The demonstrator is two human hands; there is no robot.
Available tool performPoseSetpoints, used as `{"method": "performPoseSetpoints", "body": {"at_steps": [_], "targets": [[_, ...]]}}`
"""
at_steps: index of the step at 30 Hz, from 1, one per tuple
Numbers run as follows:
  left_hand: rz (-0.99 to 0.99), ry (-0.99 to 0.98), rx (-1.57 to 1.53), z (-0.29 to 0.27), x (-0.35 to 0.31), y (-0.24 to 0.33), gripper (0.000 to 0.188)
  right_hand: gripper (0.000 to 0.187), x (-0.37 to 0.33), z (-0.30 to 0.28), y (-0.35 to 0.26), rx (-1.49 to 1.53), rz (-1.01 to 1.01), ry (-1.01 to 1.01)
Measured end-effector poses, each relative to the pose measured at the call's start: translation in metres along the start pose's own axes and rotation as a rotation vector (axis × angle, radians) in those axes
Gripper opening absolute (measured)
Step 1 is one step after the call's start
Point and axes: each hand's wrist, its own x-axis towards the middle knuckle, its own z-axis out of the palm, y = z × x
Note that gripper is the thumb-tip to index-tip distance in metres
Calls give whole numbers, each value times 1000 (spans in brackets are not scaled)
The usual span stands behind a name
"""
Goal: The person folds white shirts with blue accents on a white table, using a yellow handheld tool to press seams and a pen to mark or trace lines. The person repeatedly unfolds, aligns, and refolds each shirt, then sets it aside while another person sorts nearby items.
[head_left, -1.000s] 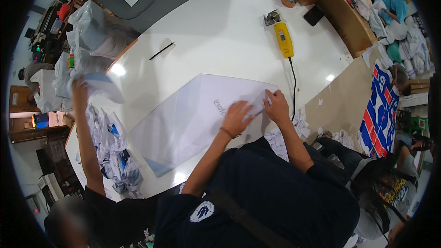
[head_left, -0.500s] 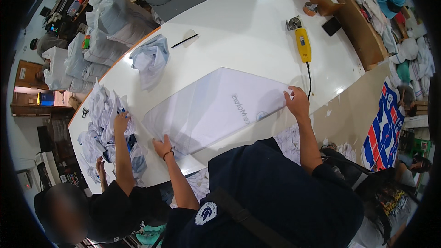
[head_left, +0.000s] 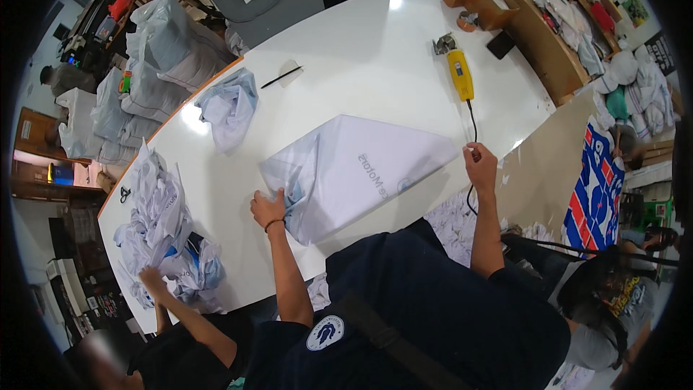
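Note:
A stack of white printed cloth [head_left: 397, 148] lies on the table in front of me, its left end pale blue-grey, creased and bunched. My left hand [head_left: 269, 209] is at that end. Its thumb lies against the bunched cloth, its fingers are spread, and nothing shows in them. Just beyond the cloth's right tip, my right hand [head_left: 482, 167] is closed in a pinch. The black cord [head_left: 473, 119] of a yellow electric cloth cutter [head_left: 460, 76] runs to those fingertips and reappears below the hand. What the pinch holds, if anything, I cannot make out.
At left, a co-worker's hand [head_left: 153, 285] works in a heap of white cloth pieces [head_left: 155, 209]. Scissors [head_left: 125, 193], a crumpled cloth [head_left: 229, 108], a pen [head_left: 281, 77], a phone [head_left: 500, 45] and cardboard boxes [head_left: 498, 11] lie about the table.
The cloth's left end has shifted right and bunched up beside my left hand. My right hand has moved off the cloth's tip to the cord and closed. The co-worker's arms have moved nearer.

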Motion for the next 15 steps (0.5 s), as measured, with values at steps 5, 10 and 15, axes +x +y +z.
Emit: {"method": "performPoseSetpoints", "body": {"at_steps": [5, 10, 15], "targets": [[18, -285, -227, -5, 6, 15, 32, 19, 9, 52, -32, 176, -82, -196], [181, -112, -213, -35, 9, 35, 14, 20, 45, 138, -91, 201, -218, -353], [285, -462, -545, -69, -1, 77, 22, 24, 87, 245, -152, 271, -247, -480]]}}
